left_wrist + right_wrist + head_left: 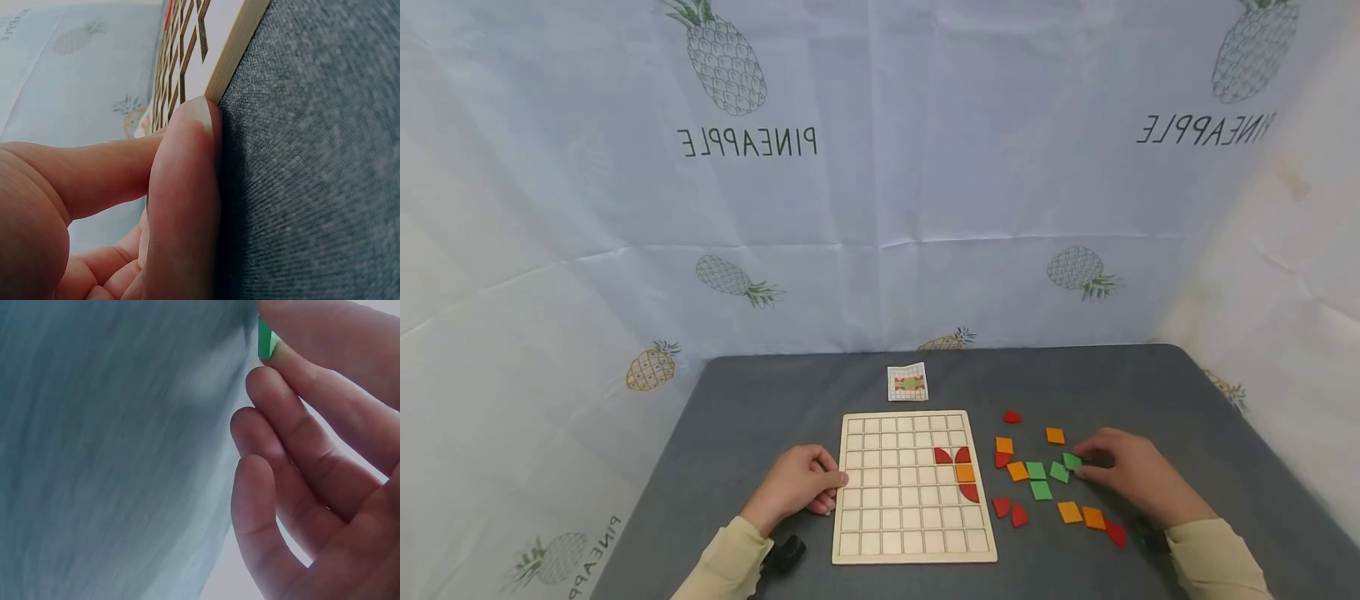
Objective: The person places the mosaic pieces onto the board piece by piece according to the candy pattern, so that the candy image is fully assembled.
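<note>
Left hand (801,482) pinches, with thumb and index finger, the left edge of the wooden grid board (900,521), which lies flat on the grey table (760,417). Behind the board lies one small pattern card (907,382). Toward the board's right side sit three red pieces (969,492) and one orange square (965,473). Further right, loose coloured pieces (1041,490) are scattered. Right hand (1123,467) holds one green tile (1072,462) between thumb and index finger, other fingers slightly bent.
</note>
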`<act>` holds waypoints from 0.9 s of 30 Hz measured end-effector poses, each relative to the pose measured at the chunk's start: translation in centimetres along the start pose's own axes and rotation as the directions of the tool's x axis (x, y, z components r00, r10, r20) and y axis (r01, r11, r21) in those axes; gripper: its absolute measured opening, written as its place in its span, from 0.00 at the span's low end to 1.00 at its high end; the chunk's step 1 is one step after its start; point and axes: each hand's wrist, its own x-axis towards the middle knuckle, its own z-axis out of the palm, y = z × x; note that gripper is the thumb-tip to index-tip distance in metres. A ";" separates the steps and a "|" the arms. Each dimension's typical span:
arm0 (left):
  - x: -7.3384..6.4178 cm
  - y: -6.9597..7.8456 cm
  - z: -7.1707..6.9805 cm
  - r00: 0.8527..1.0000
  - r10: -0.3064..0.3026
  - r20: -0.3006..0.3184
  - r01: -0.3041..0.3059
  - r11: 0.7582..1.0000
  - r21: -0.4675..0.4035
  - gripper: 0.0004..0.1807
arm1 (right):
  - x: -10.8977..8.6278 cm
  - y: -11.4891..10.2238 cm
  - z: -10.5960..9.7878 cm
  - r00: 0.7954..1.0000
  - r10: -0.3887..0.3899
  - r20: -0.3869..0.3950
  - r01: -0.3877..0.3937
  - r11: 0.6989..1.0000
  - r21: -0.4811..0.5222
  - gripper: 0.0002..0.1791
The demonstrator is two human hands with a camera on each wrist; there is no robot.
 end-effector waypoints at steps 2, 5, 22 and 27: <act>0.0 0.0 -0.1 1.000 0.000 -0.004 0.000 1.000 0.001 0.13 | 0.3 -1.3 0.4 1.000 -0.014 -0.002 0.014 1.000 0.013 0.13; 0.1 0.0 -0.2 1.000 -0.004 -0.005 0.004 1.000 0.006 0.13 | 0.9 -3.9 1.4 0.999 -0.049 -0.012 0.049 0.999 0.019 0.13; 0.1 0.0 -0.2 1.000 -0.001 0.002 0.001 1.000 -0.001 0.13 | 2.9 -14.6 6.3 0.939 -0.343 -0.019 0.342 0.939 -0.030 0.11; 0.0 0.0 -0.1 1.000 0.006 0.005 -0.006 1.000 -0.002 0.13 | 3.1 -15.0 7.0 0.944 -0.329 -0.036 0.326 0.943 -0.065 0.10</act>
